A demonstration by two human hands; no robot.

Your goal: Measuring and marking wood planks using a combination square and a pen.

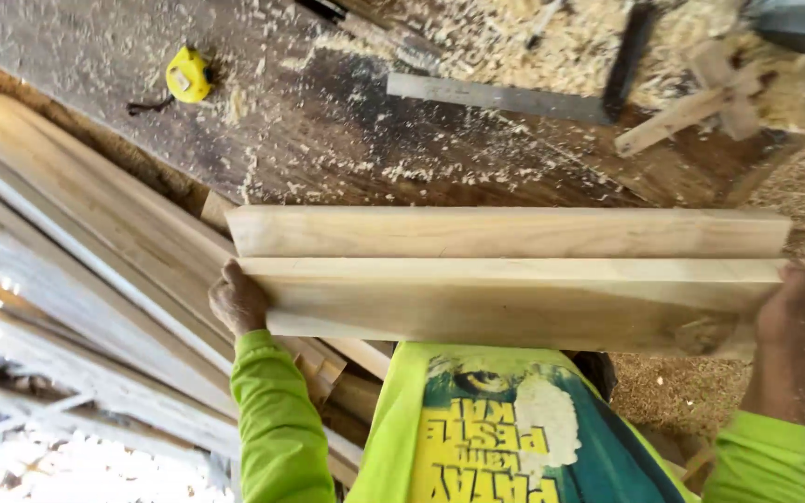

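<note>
Two pale wooden boards [514, 298], stacked lengthwise, are being held level just above the near edge of the desk [328, 140], in front of the person's chest. At the left end, the left hand [238, 300] is clamping its grip around the lower board's corner; at the right end, the right hand [798, 317] is clasping the other end. Farther off, a yellow tape measure [188, 74] is lying at the far left, and a steel square [514, 95] is resting among wood shavings [533, 37]. Long planks [76, 242] are leaning at the left.
</note>
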